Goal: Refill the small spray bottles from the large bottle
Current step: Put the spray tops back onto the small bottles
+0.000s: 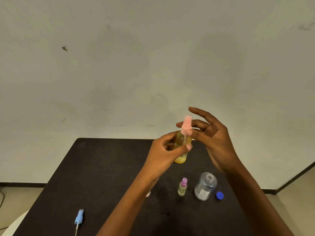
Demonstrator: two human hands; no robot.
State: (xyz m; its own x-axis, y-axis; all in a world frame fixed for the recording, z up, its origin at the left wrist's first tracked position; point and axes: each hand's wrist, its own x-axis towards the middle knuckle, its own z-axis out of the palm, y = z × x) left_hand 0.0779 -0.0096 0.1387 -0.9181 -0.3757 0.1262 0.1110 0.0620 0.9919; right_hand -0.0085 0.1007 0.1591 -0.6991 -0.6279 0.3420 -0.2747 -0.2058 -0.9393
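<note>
Fingers of left hand (pixel 162 155) grip pink-capped spray bottle (pixel 182 142); right hand (pixel 219 142) spread loose.

Black table (pixel 102 167): large bottle (pixel 205 187), cap (pixel 219 195), sprayer (pixel 79 217)

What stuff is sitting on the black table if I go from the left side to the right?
Blue spray head → small bottle with the purple spray top → large clear bottle → blue cap.

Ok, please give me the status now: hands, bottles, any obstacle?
Left hand grips pink-top spray bottle, lifted. Right hand open, fingers at its sprayer. Large bottle uncapped, upright. Nothing blocking.
</note>
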